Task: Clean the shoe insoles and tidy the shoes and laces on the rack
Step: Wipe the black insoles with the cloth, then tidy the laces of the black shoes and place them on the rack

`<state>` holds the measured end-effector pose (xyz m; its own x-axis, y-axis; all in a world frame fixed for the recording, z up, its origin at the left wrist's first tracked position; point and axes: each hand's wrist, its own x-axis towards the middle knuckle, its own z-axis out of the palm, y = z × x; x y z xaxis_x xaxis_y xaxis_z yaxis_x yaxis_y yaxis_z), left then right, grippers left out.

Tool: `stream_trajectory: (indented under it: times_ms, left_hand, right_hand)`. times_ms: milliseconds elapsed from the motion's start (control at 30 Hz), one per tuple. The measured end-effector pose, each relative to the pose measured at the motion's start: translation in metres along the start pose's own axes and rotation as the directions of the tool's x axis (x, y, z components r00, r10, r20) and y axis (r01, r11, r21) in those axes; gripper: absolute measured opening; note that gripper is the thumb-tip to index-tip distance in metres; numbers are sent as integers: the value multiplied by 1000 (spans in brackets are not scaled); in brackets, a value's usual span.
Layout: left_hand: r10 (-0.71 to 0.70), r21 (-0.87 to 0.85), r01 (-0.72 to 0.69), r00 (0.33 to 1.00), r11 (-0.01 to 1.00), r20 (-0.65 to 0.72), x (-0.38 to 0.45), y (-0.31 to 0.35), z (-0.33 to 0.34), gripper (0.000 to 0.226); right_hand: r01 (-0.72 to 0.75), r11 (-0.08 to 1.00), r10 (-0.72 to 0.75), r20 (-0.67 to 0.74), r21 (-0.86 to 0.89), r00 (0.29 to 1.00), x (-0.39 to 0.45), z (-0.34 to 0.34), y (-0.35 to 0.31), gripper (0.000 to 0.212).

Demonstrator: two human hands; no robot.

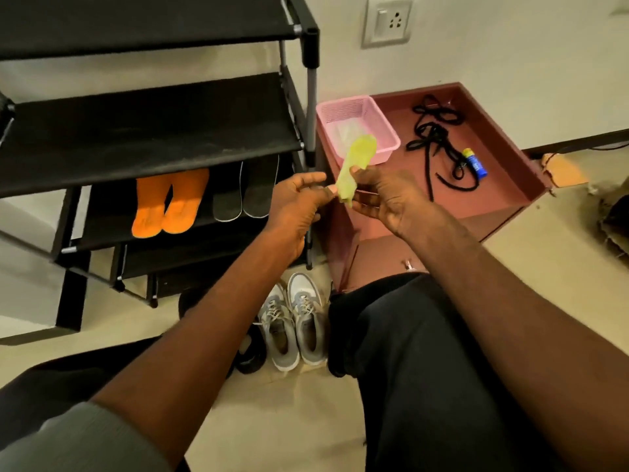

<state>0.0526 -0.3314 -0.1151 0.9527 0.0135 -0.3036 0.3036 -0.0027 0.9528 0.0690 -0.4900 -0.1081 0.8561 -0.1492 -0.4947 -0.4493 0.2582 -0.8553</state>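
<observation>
A small yellow-green object (357, 161), soft-looking and oval at its top, is held upright between both hands in front of the pink basket (381, 124). My left hand (299, 199) pinches its lower end with thumb and fingers. My right hand (391, 202) grips it from the right, thumb on its middle. On the black rack (149, 144), the lower shelf holds a pair of orange insoles (168, 206) and a pair of dark grey insoles (243, 192). Black laces (439, 144) lie tangled on the maroon cabinet top (503, 185).
A blue and yellow tube (474, 161) lies beside the laces. Grey and white sneakers (292, 325) stand on the floor by my knee, with a dark shoe (250, 352) to their left. A wall socket (388, 22) is above the cabinet.
</observation>
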Motion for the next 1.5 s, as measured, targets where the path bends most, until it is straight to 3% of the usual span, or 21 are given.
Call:
stream_trajectory:
  times_ms: [167,267,400,500,633,767,833,967,1033,1133,1233,1300,1400,1500]
  left_hand:
    - [188,211,-188,982,959,24,49,-2,30,21]
    - [258,400,-284,959,871,119,81,-2,54,39]
    - [296,607,-342,938,717,178,118,1,73,58]
    - [281,662,-330,942,673,185,138,-5,77,59]
    - [244,685,-316,948,657,203,147,-20,80,59]
    - [244,671,-344,939,657,242,142,-23,80,70]
    - [266,656,-359,933,664,242,128,-25,75,71]
    - [343,537,-481,875,693,343,72,-31,44,59]
    - [356,523,-491,870,697,342,39,-35,19,50]
    - [292,598,-368,930,712,225,-8,-52,-38,47]
    - [138,671,-139,989,728,55,-37,-80,-101,43]
    - [-8,731,68,996,678,-86,-45,-109,-143,39]
    - [-239,777,322,945,541,-225,-49,-155,-190,32]
    - [-408,732,511,847,450,-341,-59,-208,-221,43]
  right_hand:
    - [223,949,-260,-151,-224,954,80,-25,-40,26]
    - [306,747,-501,-199,-590,842,137,-27,-60,34]
    - [235,626,-435,-83,-743,897,204,-21,-75,25]
    - [180,602,-347,-52,-778,936,234,-11,-76,8]
    - [165,455,-263,45,-875,964,255,0,-66,21]
    - [201,222,-418,93,-954,903,238,9,-65,31]
    - [240,260,-494,84,-935,865,215,14,-69,33]
    - [310,572,-544,-69,-759,836,159,18,-59,33]
    - [346,666,-558,-134,-662,819,123,24,-44,34]
    - [404,714,-568,-135,-572,812,59,51,-5,27]
    - [445,709,-534,-3,-546,846,7,86,61,22]
    - [412,690,-440,108,-595,892,-15,109,108,20]
    - [319,614,-173,272,-722,947,-27,138,162,21]
    - [301,475,72,378,-827,923,-26,161,198,22]
